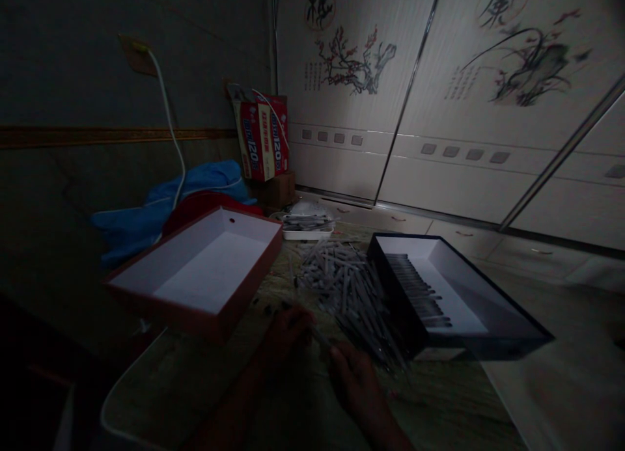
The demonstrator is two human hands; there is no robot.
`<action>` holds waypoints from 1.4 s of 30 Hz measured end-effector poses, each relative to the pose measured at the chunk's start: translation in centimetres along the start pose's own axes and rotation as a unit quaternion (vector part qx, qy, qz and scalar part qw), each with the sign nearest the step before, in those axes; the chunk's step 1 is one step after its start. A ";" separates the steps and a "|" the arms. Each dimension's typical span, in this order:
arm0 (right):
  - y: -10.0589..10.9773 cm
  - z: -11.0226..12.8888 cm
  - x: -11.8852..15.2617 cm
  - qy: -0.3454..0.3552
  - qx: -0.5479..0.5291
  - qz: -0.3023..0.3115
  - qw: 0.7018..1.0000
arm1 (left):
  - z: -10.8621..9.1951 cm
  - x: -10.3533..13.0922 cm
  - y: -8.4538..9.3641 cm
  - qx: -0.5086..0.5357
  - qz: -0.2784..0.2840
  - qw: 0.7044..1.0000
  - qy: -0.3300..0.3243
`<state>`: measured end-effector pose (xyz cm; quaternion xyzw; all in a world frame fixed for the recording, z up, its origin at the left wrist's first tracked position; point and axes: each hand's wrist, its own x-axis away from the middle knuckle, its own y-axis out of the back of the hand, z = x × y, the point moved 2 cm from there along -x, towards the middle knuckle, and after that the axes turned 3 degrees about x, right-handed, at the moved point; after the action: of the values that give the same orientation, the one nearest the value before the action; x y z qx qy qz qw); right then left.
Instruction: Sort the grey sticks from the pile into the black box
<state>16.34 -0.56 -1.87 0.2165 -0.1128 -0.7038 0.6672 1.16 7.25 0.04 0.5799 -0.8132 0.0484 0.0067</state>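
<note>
In the dim head view, my left hand (289,330) is closed, with its fingertips at one end of a slim pen (321,338). My right hand (355,375) grips the other end between thumb and fingers. Dim light hides the pen's details. Just beyond my hands lies a loose heap of translucent pen parts (336,272), with long thin pieces (366,314) toward its near right side. To the right, a dark box (488,347) holds a row of dark-tipped pens (420,291) along its left side.
At left, a red-brown box (244,288) with a white inside sits tilted. A white tray (307,234) of thin pieces stands behind the heap. Small black bits (267,309) lie near my left hand. Farther back are a blue cloth (205,181), a red carton (263,138) and a white cable (168,112).
</note>
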 end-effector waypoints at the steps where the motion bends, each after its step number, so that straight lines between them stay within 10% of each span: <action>1: 0.0 0.0 0.0 0.004 0.006 0.002 1.000 | -0.1 0.0 0.0 -0.003 -0.001 1.000 0.001; 20: -0.6 0.8 0.5 0.179 0.371 -0.130 0.902 | 0.8 0.0 0.0 0.050 -0.030 0.998 0.014; 30: -1.3 1.0 0.1 0.006 0.030 -0.042 0.999 | 0.7 0.2 0.0 0.049 -0.011 0.998 -0.030; 37: -1.7 -0.6 -0.5 -0.149 -0.286 0.065 0.944 | 1.3 -0.2 0.0 0.056 0.010 0.998 -0.021; 42: -1.1 -0.3 -0.8 -0.118 -0.227 0.016 0.967 | 1.1 -0.2 -0.2 0.075 0.018 0.997 -0.005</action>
<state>15.51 0.36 -2.49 -0.0272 -0.0317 -0.7205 0.6922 1.43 7.33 -1.05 0.5643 -0.8176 0.1066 -0.0414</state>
